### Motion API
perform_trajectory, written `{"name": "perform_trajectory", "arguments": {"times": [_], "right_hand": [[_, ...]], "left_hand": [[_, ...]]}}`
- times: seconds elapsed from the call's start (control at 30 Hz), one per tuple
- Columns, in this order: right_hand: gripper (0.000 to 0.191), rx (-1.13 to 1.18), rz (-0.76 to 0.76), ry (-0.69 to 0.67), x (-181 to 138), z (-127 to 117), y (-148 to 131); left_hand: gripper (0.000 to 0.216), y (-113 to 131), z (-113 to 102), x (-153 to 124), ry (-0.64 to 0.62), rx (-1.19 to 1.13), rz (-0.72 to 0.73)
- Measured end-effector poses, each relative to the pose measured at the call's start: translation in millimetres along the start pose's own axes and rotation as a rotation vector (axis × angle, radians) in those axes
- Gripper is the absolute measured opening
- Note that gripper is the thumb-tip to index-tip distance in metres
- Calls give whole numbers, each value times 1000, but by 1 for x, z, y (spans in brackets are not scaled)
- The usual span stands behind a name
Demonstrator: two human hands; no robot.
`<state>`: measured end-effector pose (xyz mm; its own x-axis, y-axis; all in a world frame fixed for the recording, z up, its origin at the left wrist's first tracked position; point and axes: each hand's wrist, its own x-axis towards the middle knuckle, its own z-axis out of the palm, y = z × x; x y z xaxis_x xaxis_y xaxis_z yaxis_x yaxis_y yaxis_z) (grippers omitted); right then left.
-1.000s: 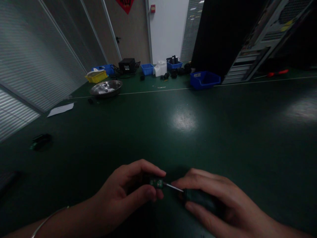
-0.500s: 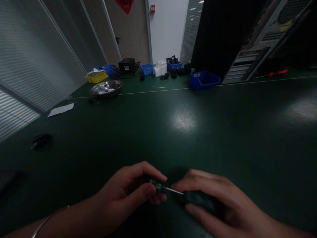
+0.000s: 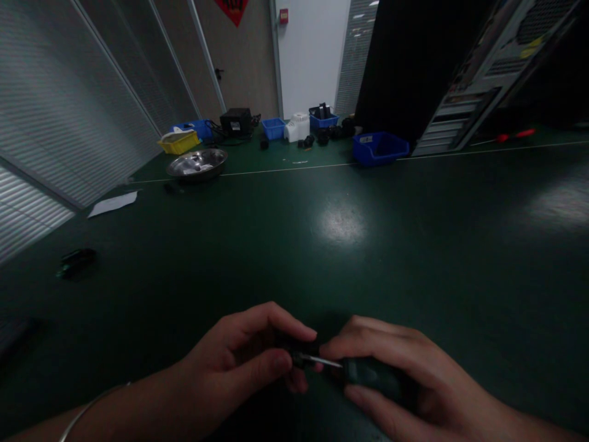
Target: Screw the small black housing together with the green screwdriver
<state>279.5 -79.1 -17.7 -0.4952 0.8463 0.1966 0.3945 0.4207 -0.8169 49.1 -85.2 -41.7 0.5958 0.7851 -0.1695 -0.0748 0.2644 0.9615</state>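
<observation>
At the bottom centre, my left hand (image 3: 243, 356) pinches a small dark part (image 3: 299, 357) between thumb and fingers. Most of that part is hidden by the fingers, and the dim light blurs it. My right hand (image 3: 405, 362) is wrapped round the dark green handle of a screwdriver (image 3: 375, 376). The thin metal shaft points left, and its tip touches or nearly touches the part; I cannot tell which. Both hands are close together above the green tabletop (image 3: 257, 245).
A dark object (image 3: 77, 263) lies at the left. Farther back stand a steel bowl (image 3: 197, 164), a yellow bin (image 3: 179, 143), a black box (image 3: 236, 121), a white device (image 3: 297, 127) and a blue bin (image 3: 380, 149). A paper sheet (image 3: 113, 204) rests near the blinds.
The small part has turned in my left hand: its green, circuit-board-like face showed before and is now out of sight. The screwdriver's handle shows a little more; my right hand has hardly moved.
</observation>
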Motion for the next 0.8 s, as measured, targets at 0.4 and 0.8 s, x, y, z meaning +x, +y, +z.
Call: {"name": "perform_trajectory", "arguments": {"times": [0.4,0.8], "right_hand": [[28,14,-22,-6,-11,-2,13],[49,169,-60,-47,-15,-7,19]], "left_hand": [[20,-3,1,-1,113,164,81],[20,0,2,-1,80,332,117]]}}
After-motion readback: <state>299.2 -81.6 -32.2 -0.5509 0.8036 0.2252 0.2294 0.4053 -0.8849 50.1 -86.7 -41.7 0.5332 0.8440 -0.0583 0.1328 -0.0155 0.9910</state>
